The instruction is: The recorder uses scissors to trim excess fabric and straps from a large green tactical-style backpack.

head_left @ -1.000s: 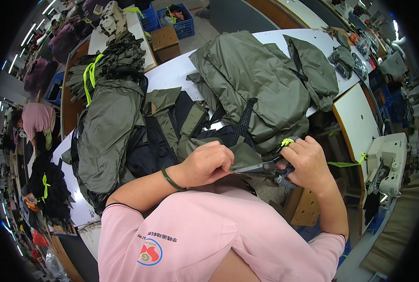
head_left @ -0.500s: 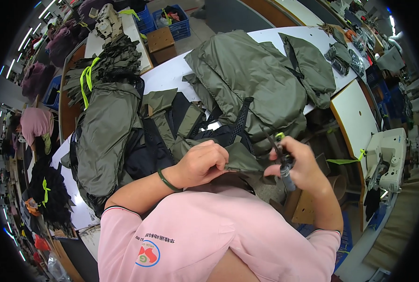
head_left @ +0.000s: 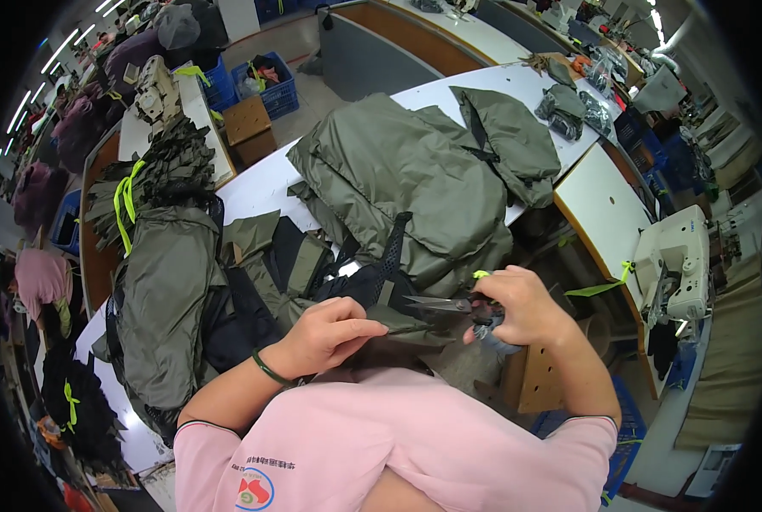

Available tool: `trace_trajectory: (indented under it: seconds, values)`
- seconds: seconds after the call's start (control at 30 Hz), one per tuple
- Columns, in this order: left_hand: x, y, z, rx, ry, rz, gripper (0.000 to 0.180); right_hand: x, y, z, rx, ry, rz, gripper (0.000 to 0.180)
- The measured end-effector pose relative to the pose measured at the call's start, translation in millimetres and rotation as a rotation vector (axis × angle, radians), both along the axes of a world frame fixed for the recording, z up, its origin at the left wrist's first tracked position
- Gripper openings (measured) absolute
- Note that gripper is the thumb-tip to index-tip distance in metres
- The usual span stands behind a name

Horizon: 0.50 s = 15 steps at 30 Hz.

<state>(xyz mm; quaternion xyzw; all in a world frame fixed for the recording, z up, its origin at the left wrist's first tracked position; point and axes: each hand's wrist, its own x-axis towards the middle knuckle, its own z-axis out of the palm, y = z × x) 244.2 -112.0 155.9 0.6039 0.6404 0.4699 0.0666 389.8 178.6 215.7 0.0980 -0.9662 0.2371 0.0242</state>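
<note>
My right hand [head_left: 524,305] grips a pair of scissors [head_left: 449,304] with the blades pointing left, level with the table edge. My left hand [head_left: 328,335] pinches an olive-green fabric piece [head_left: 402,320] with a black mesh strap [head_left: 391,256], holding it just under the blade tips. A green band sits on my left wrist. The fabric piece runs up into a big heap of olive-green bag parts [head_left: 406,179] on the white table [head_left: 257,183].
A second olive and black bag stack [head_left: 163,299] lies left of my hands. Bundles tied with yellow-green strips [head_left: 154,175] sit further back. A white sewing machine [head_left: 675,264] stands at right. Blue crates [head_left: 265,81] and a cardboard box are on the floor behind.
The scissors in my right hand have swung from pointing down to lying flat, blades toward my left hand. My left hand stays on the fabric. My head has shifted, so the view moved.
</note>
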Motion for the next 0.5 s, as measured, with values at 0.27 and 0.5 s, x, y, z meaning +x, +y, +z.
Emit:
trace_trajectory:
  seconds: [0.27,0.5]
  values:
    - [-4.9,-1.9,-4.6,0.093,0.136,-0.072,0.034,14.7,16.0,4.9,0.161,-0.069,0.074,0.043]
    - [-3.9,-5.5,-5.8,0.121,0.153,-0.066,0.035,15.6,13.7,-1.1,0.150,-0.048,0.110,0.044]
